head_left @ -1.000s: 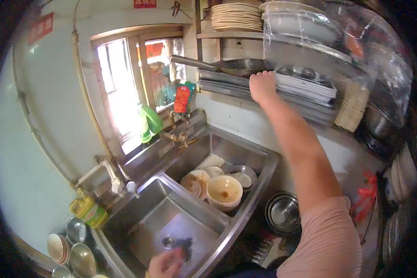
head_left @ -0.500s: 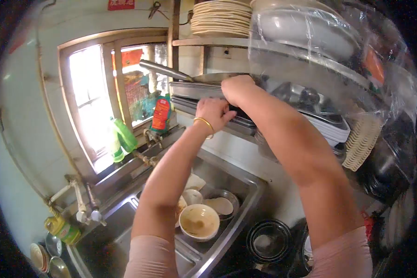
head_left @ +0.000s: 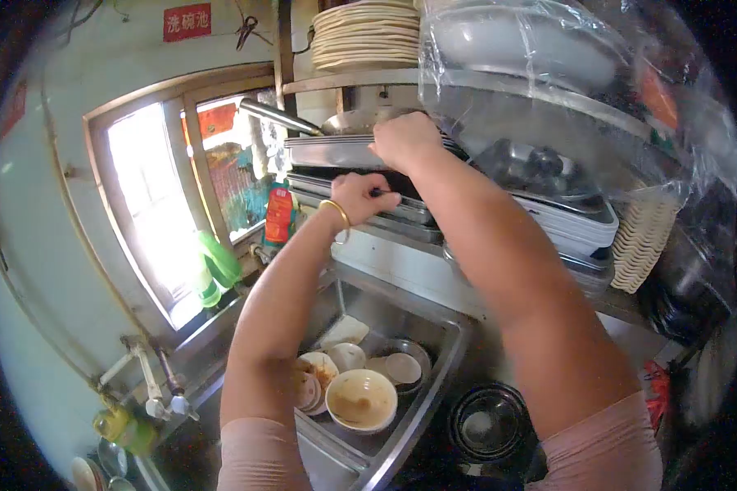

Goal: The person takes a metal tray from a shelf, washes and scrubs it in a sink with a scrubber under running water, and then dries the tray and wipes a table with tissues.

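Metal trays (head_left: 327,153) lie stacked on the shelf above the sink, with a dark gap between the upper and lower ones. My right hand (head_left: 407,141) grips the rim of the upper trays from above, its fingers curled over the edge. Just below and to the left, my left hand (head_left: 363,197), with a gold bangle at the wrist, has its fingers curled at the edge of the lower trays (head_left: 413,214). A pan (head_left: 360,121) with a long metal handle rests on top of the stack, partly behind my right hand.
The steel sink (head_left: 458,327) holds a stained white bowl (head_left: 361,400) and several dirty dishes. Plastic film covers a large bowl (head_left: 520,49) on the upper shelf beside stacked plates (head_left: 364,37). Round pans (head_left: 489,423) stand right of the sink; a woven basket (head_left: 643,241) hangs at the right.
My left hand has risen from over the sink to the trays. My right hand has shifted left along the stack, and the upper trays now sit tilted up from the lower ones. The view has moved closer.
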Available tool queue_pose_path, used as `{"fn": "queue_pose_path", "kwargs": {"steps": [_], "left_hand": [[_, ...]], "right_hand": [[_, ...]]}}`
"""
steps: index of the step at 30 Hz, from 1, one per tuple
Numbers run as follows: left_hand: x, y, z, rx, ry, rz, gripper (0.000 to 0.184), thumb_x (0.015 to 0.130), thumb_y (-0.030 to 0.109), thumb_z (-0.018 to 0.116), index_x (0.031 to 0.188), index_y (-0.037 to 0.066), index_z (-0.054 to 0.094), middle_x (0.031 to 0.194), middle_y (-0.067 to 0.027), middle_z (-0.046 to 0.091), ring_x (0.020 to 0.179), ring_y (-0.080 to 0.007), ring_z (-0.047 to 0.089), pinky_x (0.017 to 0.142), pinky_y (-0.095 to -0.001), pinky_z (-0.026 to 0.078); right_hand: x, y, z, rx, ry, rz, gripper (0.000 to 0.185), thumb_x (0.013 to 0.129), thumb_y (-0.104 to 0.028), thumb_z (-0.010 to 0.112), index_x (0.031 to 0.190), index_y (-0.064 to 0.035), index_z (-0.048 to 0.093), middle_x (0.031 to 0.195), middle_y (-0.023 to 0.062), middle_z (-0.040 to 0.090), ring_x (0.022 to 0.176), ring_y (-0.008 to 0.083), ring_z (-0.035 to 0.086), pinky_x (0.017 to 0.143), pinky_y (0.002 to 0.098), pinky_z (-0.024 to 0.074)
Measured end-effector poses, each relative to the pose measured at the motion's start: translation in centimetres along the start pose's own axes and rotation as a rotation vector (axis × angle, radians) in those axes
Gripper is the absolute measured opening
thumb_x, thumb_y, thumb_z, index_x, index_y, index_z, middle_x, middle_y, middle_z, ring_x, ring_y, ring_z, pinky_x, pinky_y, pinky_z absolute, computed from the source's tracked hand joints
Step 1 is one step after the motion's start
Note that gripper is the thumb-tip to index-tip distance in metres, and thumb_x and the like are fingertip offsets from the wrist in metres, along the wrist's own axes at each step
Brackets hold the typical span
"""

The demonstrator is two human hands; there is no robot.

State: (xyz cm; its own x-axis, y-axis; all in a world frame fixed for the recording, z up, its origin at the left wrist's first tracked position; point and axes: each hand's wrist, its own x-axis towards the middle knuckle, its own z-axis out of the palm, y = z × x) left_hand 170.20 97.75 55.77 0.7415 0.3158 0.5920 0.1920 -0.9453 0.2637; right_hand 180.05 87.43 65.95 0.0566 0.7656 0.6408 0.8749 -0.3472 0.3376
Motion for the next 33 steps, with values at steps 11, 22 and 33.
{"fn": "queue_pose_path", "kwargs": {"steps": [11,22,33], "left_hand": [[0.4,-0.5,-1.9,-0.284,-0.198,-0.058,0.031,0.078,0.032,0.078,0.079,0.008,0.059,0.072,0.0015,0.056,0.068,-0.0082,0.049,0.063,-0.0250,0.040],[2.4,1.3,-4.1,-0.088,0.061,-0.055,0.049,0.062,0.057,0.080,0.068,0.011,0.063,0.063,-0.0017,0.061,0.063,-0.0180,0.056,0.070,-0.0326,0.044],[3.9,2.0,-5.3,0.088,0.386,0.006,0.042,0.059,0.045,0.080,0.062,0.007,0.061,0.063,-0.0071,0.062,0.060,-0.0233,0.055,0.067,-0.0348,0.045]], "right_hand": [[-0.4,-0.3,-3.8,-0.006,-0.022,-0.037,0.039,0.088,-0.045,0.056,0.095,-0.0092,0.070,0.088,0.0127,0.071,0.085,0.0292,0.069,0.075,0.0430,0.0535],[1.1,0.9,-4.2,0.099,-0.035,0.004,0.040,0.088,-0.046,0.056,0.098,-0.0097,0.070,0.093,0.0114,0.071,0.091,0.0295,0.068,0.080,0.0429,0.0524],[0.6,3.1,-6.6,0.114,-0.008,-0.045,0.039,0.090,-0.045,0.052,0.100,-0.0120,0.070,0.101,0.0146,0.069,0.098,0.0306,0.065,0.085,0.0440,0.0500]]}}
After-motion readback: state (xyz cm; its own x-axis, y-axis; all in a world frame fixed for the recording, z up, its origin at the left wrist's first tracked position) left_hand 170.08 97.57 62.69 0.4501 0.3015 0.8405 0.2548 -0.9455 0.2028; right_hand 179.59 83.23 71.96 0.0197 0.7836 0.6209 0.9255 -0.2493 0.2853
